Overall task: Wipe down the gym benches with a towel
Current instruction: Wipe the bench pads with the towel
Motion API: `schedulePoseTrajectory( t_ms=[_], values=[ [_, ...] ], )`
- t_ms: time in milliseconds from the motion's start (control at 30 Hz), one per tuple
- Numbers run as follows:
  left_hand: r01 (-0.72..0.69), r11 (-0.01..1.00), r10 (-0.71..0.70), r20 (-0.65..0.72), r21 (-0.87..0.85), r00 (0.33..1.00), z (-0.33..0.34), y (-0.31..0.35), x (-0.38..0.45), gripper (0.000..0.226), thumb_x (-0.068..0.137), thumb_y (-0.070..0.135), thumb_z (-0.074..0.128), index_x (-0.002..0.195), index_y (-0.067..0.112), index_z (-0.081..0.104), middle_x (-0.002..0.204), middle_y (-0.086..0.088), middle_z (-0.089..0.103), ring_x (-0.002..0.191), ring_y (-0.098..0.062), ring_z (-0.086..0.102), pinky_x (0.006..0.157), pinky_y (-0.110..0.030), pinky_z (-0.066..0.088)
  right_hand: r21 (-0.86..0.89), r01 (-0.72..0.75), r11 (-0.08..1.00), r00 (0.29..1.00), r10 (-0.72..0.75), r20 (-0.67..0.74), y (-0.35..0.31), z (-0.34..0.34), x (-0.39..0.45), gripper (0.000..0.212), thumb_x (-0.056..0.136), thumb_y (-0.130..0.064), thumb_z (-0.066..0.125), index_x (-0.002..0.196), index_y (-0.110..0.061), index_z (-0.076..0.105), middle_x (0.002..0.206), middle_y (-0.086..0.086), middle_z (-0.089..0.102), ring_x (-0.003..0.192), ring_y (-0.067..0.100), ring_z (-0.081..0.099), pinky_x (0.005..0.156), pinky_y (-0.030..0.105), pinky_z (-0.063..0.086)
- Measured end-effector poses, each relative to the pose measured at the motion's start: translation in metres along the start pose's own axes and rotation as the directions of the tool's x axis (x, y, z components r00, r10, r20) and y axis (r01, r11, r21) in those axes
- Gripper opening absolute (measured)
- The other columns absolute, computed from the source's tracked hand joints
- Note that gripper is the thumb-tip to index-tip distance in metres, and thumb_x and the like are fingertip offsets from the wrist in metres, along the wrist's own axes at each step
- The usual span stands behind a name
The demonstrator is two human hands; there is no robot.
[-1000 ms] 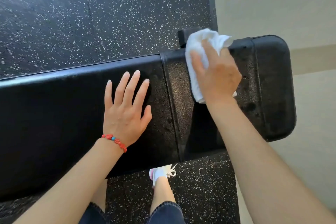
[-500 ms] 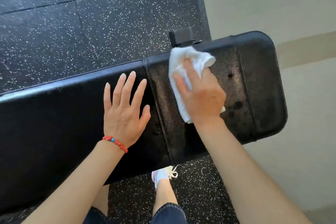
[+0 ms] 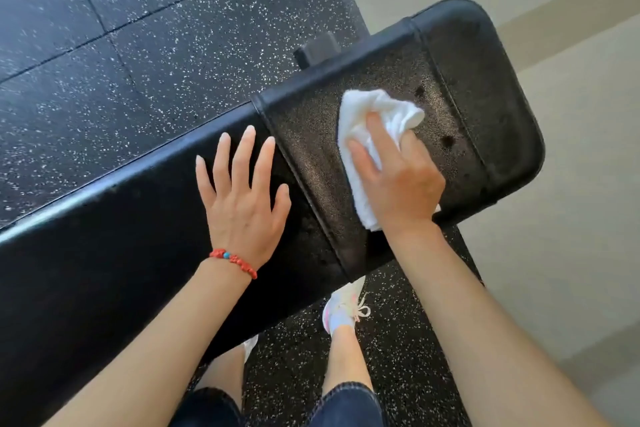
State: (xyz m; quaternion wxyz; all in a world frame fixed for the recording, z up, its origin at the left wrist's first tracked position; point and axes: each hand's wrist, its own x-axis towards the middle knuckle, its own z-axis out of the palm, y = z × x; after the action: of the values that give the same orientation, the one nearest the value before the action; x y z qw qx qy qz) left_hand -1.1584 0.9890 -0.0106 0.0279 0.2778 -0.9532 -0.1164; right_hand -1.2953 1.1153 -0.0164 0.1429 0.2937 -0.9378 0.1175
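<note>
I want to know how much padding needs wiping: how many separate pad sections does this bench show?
2. The long black vinyl back pad lies under the left hand; the shorter black seat pad lies under the white towel and right hand. More may lie beyond the frame's left edge.

Bright, even daylight; soft sheen along the counter (image 3: 104, 236) far edge, slight motion blur, wide-angle bending at the borders.

Bare forearms; red beaded bracelet with one turquoise bead (image 3: 232, 261) at left wrist; dark denim hems (image 3: 348, 404); white lace-up trainers (image 3: 344, 305) below bracelet.
</note>
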Motion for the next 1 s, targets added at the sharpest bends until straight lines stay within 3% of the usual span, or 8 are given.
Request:
schedulePoseTrajectory(
  t_ms=[167,367,500,600,767,1000],
  values=[
    [-0.173,0.984,0.174,0.017,-0.051,0.985,-0.003,0.012,0.001,0.051,0.087,0.027,0.043,0.134,0.007,0.045,0.144,-0.017,0.039,0.135,-0.033,0.027,0.110,-0.056,0.015,0.003,0.097,0.995,0.994,-0.097,0.042,-0.002,-0.007,-0.010,0.036,0.083,-0.049,0.058,0.101,-0.021,0.072,0.059,0.006,0.056,0.049,0.020,0.053,0.041,0.026,0.042],
    [-0.261,0.964,0.264,0.048,-0.048,0.963,0.006,0.036,0.018,0.053,0.087,0.030,0.043,0.135,0.008,0.044,0.146,-0.016,0.036,0.136,-0.035,0.027,0.111,-0.052,0.012,0.084,-0.219,0.972,0.971,0.210,0.112,0.016,-0.005,0.021,0.039,0.083,-0.046,0.058,0.112,-0.021,0.067,0.079,0.017,0.063,0.069,0.033,0.061,0.052,0.034,0.046],
    [-0.257,0.966,0.258,0.082,-0.018,0.963,0.010,0.039,0.021,0.055,0.088,0.033,0.038,0.138,0.009,0.041,0.147,-0.014,0.034,0.137,-0.033,0.025,0.112,-0.051,0.009,0.068,-0.352,0.933,0.936,0.351,0.025,0.034,-0.016,-0.009,0.037,0.082,-0.045,0.060,0.108,-0.020,0.069,0.074,0.016,0.060,0.064,0.032,0.060,0.048,0.033,0.047],
    [-0.262,0.965,0.261,0.069,-0.004,0.963,0.012,0.038,0.021,0.054,0.089,0.033,0.039,0.138,0.010,0.040,0.148,-0.014,0.034,0.137,-0.032,0.024,0.112,-0.051,0.009,0.026,-0.426,0.905,0.904,0.424,0.044,0.052,-0.031,-0.036,0.040,0.084,-0.045,0.056,0.112,-0.019,0.067,0.075,0.017,0.059,0.064,0.032,0.058,0.049,0.033,0.048],
    [-0.264,0.964,0.264,0.035,0.013,0.964,0.015,0.038,0.020,0.054,0.089,0.032,0.040,0.137,0.010,0.040,0.147,-0.014,0.035,0.137,-0.031,0.023,0.113,-0.050,0.009,0.072,-0.448,0.891,0.894,0.444,0.058,0.047,-0.022,-0.017,0.039,0.082,-0.041,0.062,0.110,-0.014,0.067,0.080,0.020,0.062,0.070,0.035,0.060,0.053,0.036,0.049],
    [-0.270,0.962,0.270,0.006,0.031,0.963,0.017,0.037,0.020,0.054,0.087,0.033,0.041,0.137,0.012,0.040,0.147,-0.013,0.036,0.137,-0.029,0.024,0.113,-0.047,0.008,0.074,-0.396,0.915,0.918,0.397,0.004,0.050,-0.006,0.014,0.041,0.080,-0.046,0.062,0.113,-0.021,0.066,0.081,0.016,0.062,0.071,0.031,0.059,0.054,0.031,0.046]
  ],
)
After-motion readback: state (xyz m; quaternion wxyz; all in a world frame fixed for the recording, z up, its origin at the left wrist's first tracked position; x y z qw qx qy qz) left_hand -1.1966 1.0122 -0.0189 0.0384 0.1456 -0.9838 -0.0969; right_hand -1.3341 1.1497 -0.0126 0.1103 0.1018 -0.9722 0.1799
